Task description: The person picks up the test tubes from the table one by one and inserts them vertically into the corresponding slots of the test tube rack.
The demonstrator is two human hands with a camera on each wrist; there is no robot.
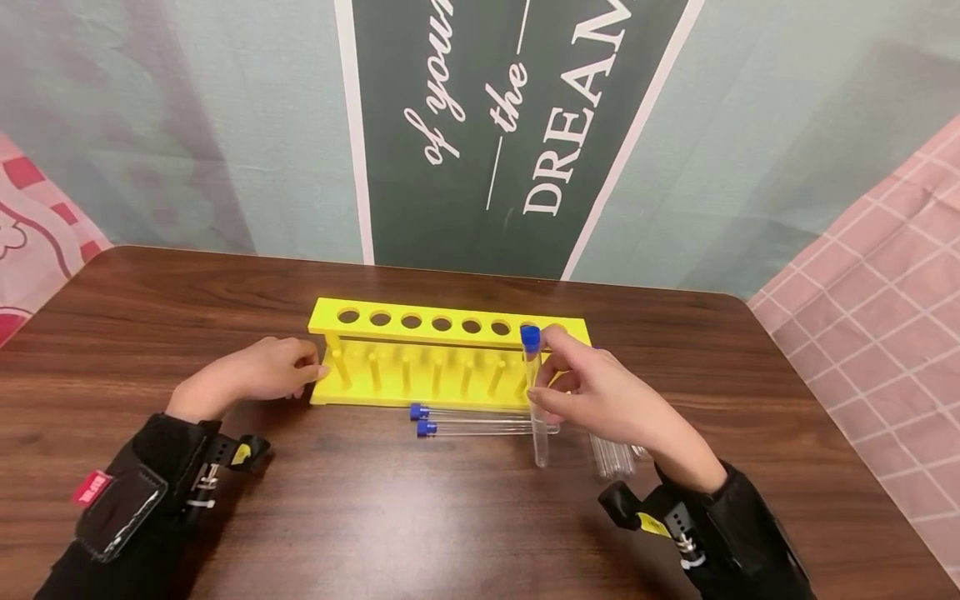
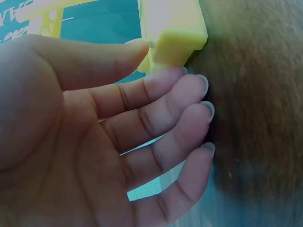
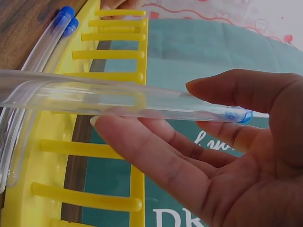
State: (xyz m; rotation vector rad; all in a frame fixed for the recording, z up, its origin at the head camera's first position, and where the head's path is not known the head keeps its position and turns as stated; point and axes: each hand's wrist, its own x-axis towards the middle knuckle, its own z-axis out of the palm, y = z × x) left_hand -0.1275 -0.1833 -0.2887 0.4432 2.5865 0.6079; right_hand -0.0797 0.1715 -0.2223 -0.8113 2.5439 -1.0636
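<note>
A yellow test tube rack (image 1: 426, 322) stands on the table. At its left end my left hand (image 1: 273, 368) pinches the base corner between thumb and curled fingers, seen close in the left wrist view. My right hand (image 1: 607, 387) holds a clear test tube (image 1: 539, 437) with a blue cap between thumb and fingers. That tube is nearly upright, cap up, in front of the rack's right part. In the right wrist view the tube (image 3: 94, 92) looks empty. Two capped tubes (image 1: 480, 430) lie along the rack's front edge, their blue caps toward the left.
More clear tubes (image 1: 611, 457) lie on the table under and beside my right hand, partly hidden by it. The brown wooden table (image 1: 360, 517) ends at a backdrop cloth (image 1: 285, 167) with printed words. Pink checked cloth (image 1: 885, 333) hangs at the right.
</note>
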